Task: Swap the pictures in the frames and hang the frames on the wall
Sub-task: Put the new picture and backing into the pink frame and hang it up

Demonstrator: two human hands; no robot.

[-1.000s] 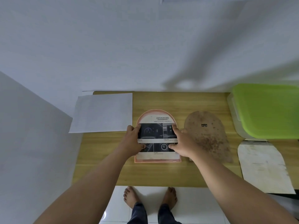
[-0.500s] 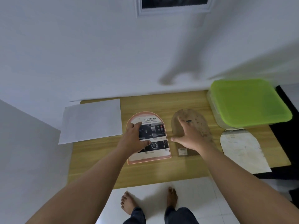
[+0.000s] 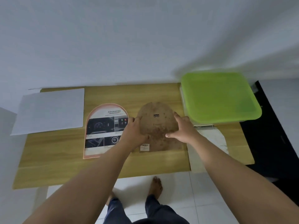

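Nearest, two bare feet (image 3: 155, 185) stand on white floor tiles (image 3: 178, 191) at the front edge of the wooden bench (image 3: 64, 159). Both forearms reach forward over it. The left hand (image 3: 133, 132) and the right hand (image 3: 182, 130) press on either side of a brown arched backing board (image 3: 157, 126) lying flat at mid-bench; each grip is spread wide, fingers splayed on the board's surface, thumbs turned inward, closed round nothing. A small white label (image 3: 144, 147) sits at the board's near edge. Just left of it lies the arched frame (image 3: 103, 131), holding a printed picture headed "ADVANCED". To the right, a pale arched sheet (image 3: 215, 139) lies partly under the right forearm. Further back, a white paper sheet (image 3: 48, 110) rests at the left and a green-lidded box (image 3: 220, 97) at the right, against the white wall (image 3: 129, 46)
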